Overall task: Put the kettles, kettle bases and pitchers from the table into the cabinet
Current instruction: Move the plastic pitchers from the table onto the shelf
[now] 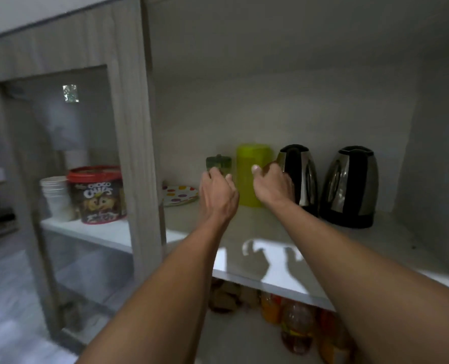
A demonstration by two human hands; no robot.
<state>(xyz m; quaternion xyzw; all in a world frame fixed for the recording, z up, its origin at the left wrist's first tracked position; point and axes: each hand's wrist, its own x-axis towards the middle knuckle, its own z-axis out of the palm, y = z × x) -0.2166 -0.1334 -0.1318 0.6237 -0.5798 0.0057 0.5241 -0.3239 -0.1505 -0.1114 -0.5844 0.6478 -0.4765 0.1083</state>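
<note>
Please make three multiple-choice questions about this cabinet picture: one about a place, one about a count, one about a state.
1. Where does the yellow-green pitcher stand?
A. Left of both kettles
B. Between the kettles
C. On the lower shelf

2. How many kettles are on the shelf?
A. One
B. Two
C. Three

3. How do the kettles stand?
A. Upright
B. On their sides
C. Upside down

Answers:
1 A: the pitcher is left of the left kettle and the right kettle.
2 B: two steel-and-black kettles show.
3 A: both rest on their bottoms, lids on top.
</note>
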